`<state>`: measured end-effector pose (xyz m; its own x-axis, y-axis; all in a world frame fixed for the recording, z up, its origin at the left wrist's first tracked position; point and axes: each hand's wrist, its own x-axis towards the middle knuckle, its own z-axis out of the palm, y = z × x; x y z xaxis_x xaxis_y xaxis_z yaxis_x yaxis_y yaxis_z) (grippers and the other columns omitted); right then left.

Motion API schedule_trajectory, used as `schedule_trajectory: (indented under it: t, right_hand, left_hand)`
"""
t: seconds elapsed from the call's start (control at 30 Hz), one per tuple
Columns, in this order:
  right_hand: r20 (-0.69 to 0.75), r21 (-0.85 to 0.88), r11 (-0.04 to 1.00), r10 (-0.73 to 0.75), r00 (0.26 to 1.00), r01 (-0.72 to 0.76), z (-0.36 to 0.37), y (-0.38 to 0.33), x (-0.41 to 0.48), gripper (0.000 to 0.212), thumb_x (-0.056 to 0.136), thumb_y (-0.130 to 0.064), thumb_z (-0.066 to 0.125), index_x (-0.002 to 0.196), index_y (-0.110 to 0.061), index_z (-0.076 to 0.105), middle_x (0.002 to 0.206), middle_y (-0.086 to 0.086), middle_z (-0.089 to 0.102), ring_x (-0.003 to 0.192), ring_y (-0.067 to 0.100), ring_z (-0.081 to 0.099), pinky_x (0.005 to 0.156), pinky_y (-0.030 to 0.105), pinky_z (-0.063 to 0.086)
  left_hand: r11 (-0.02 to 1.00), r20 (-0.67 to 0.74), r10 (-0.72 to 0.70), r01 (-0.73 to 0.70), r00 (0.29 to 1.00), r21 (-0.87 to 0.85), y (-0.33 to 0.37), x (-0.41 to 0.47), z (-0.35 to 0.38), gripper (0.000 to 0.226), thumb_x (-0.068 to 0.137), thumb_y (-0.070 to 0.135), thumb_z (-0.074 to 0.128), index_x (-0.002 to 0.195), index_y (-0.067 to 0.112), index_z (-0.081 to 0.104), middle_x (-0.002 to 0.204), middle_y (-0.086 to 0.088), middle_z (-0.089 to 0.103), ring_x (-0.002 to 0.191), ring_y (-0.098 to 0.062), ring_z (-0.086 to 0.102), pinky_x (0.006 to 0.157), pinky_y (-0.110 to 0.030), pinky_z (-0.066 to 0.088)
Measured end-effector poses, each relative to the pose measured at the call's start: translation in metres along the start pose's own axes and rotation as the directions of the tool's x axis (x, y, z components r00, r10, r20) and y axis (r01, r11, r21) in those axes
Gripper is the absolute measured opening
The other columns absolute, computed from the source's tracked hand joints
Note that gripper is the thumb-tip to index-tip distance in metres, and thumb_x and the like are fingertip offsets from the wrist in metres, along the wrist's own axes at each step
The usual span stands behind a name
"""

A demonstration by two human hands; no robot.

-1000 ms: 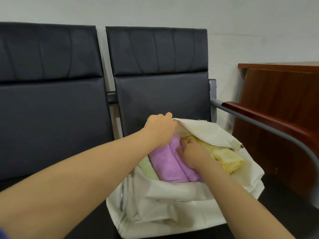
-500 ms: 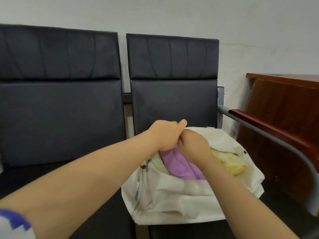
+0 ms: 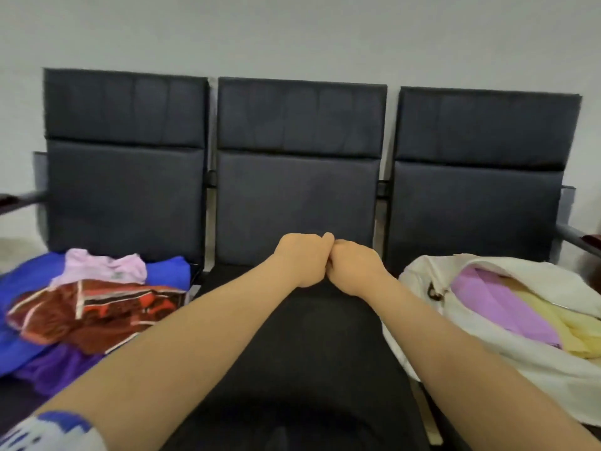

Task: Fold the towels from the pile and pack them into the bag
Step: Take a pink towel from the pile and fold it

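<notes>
A pale grey wall (image 3: 292,34) backs three black padded seats. Over the middle seat (image 3: 292,196), the left hand (image 3: 302,258) and right hand (image 3: 354,268) touch knuckle to knuckle, both curled into fists and holding nothing. The rumpled towel pile (image 3: 87,304) lies to its left, and the soft white cloth bag (image 3: 507,379) slumps open to its right, with folded lilac and yellow towels inside.

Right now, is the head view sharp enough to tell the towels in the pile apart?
Head view: soft with motion blur, worst at the left edge; the pile shows colours but smeared edges; lighting flat, no glare.
</notes>
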<state>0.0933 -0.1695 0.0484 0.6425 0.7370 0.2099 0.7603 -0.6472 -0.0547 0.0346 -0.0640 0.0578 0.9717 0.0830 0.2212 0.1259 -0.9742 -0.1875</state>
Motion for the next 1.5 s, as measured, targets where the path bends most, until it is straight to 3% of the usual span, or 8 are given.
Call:
schedule_trajectory:
  t: [0.37,0.6,0.73,0.83,0.93,1.1,1.27,1.5]
  right_hand:
    - [0.163,0.098,0.966,-0.252,0.954,0.239,0.100,-0.220,0.062,0.027,0.099,-0.028,0.041,0.120,-0.015,0.052,0.112,0.006,0.058,0.095,0.027,0.059,0.067,0.035,0.038]
    - [0.365,0.142,0.959,-0.282,0.887,0.247,0.159,-0.283,0.087,0.035,0.094,-0.024,0.051,0.128,-0.016,0.046,0.131,0.008,0.048,0.111,0.028,0.054,0.084,0.039,0.047]
    - [0.325,0.175,0.940,-0.337,0.884,0.294,0.180,-0.299,0.100,0.053,0.094,-0.024,0.052,0.143,-0.015,0.034,0.151,0.007,0.031,0.131,0.032,0.040,0.105,0.045,0.040]
    - [0.268,0.211,0.931,-0.348,0.898,0.298,0.186,-0.311,0.112,0.052,0.094,-0.024,0.049,0.143,-0.015,0.034,0.153,0.006,0.031,0.136,0.030,0.036,0.111,0.045,0.033]
    - [0.281,0.236,0.930,-0.342,0.897,0.281,0.190,-0.326,0.125,0.059,0.093,-0.023,0.049,0.148,-0.016,0.027,0.158,0.004,0.022,0.141,0.029,0.028,0.114,0.046,0.028]
    - [0.331,0.244,0.929,-0.348,0.877,0.277,0.201,-0.341,0.135,0.068,0.092,-0.025,0.052,0.151,-0.016,0.020,0.160,0.003,0.014,0.144,0.030,0.021,0.115,0.048,0.026]
    - [0.348,0.250,0.918,-0.382,0.856,0.308,0.211,-0.333,0.130,0.064,0.092,-0.029,0.053,0.149,-0.014,0.027,0.159,0.003,0.017,0.145,0.028,0.019,0.116,0.049,0.023]
    - [0.357,0.303,0.906,-0.394,0.847,0.295,0.204,-0.316,0.121,0.065,0.093,-0.031,0.053,0.150,-0.015,0.026,0.161,0.004,0.015,0.147,0.026,0.016,0.118,0.045,0.020]
  left_hand:
    - [0.918,0.241,-0.387,0.398,0.890,0.004,-0.188,-0.134,0.084,0.028,0.094,0.020,0.047,0.121,0.012,0.045,0.111,-0.006,0.061,0.096,-0.026,0.062,0.076,-0.036,0.049]
    - [0.697,0.189,-0.685,0.709,0.703,-0.107,-0.276,-0.196,0.161,0.066,0.097,0.031,0.045,0.152,0.015,0.011,0.153,-0.015,0.020,0.120,-0.032,0.053,0.088,-0.041,0.049]
    - [0.696,0.253,-0.669,0.709,0.698,-0.114,-0.305,-0.204,0.188,0.059,0.096,0.055,0.035,0.140,0.016,0.034,0.136,-0.009,0.047,0.110,-0.030,0.058,0.084,-0.038,0.047]
    - [0.750,0.125,-0.654,0.661,0.746,-0.014,-0.322,-0.191,0.185,0.033,0.100,0.033,0.033,0.120,0.014,0.051,0.118,-0.008,0.060,0.103,-0.029,0.060,0.082,-0.038,0.050]
    - [0.782,0.047,-0.611,0.594,0.790,0.190,-0.341,-0.176,0.187,0.031,0.096,0.022,0.037,0.122,0.014,0.051,0.133,-0.011,0.044,0.118,-0.029,0.045,0.092,-0.040,0.041]
    - [0.788,0.292,-0.608,0.608,0.739,0.100,-0.362,-0.162,0.210,0.056,0.098,0.046,0.030,0.146,0.019,0.030,0.161,-0.006,-0.005,0.139,-0.032,0.020,0.105,-0.044,0.029]
    - [0.734,0.361,-0.649,0.676,0.670,0.066,-0.370,-0.153,0.214,0.064,0.094,0.055,0.034,0.147,0.019,0.032,0.150,-0.002,0.032,0.135,-0.028,0.027,0.106,-0.043,0.029]
    - [0.665,0.342,-0.736,0.717,0.584,0.206,-0.368,-0.133,0.187,0.055,0.073,0.065,0.041,0.111,0.031,0.063,0.108,-0.003,0.061,0.103,-0.031,0.045,0.087,-0.047,0.046]
